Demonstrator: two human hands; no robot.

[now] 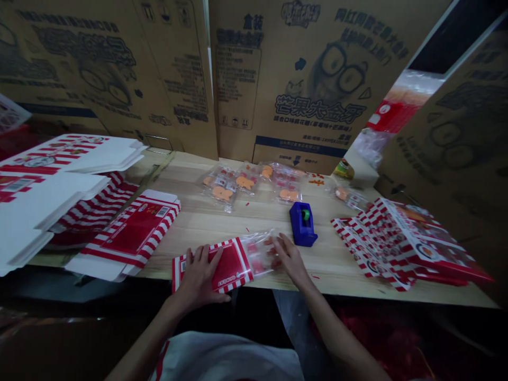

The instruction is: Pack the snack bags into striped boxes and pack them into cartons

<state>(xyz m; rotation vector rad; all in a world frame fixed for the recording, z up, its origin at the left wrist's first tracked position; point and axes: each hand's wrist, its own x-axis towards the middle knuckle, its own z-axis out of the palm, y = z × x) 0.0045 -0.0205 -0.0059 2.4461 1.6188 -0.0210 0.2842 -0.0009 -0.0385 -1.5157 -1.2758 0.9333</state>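
Observation:
Near the table's front edge lies a red-and-white striped cardboard box (230, 264). My left hand (201, 278) rests over its left part, fingers across the top and thumb along the near side, holding it. A transparent plastic packet (256, 256) with pinkish-red contents sticks out of the box's right end or lies against it; I cannot tell how far it reaches inside. At the packet's right end is my right hand (289, 259), its bent fingers closed on the film. Just beyond that hand stands a blue tape dispenser (302, 225) with a green core.
Several transparent packets with orange pieces (222, 193) lie toward the back. Flattened striped boxes (135, 233) and white-backed cartons (71, 196) are piled at left. More printed striped boxes (413, 243) stand at right. Large brown cartons (278, 79) wall off the rear.

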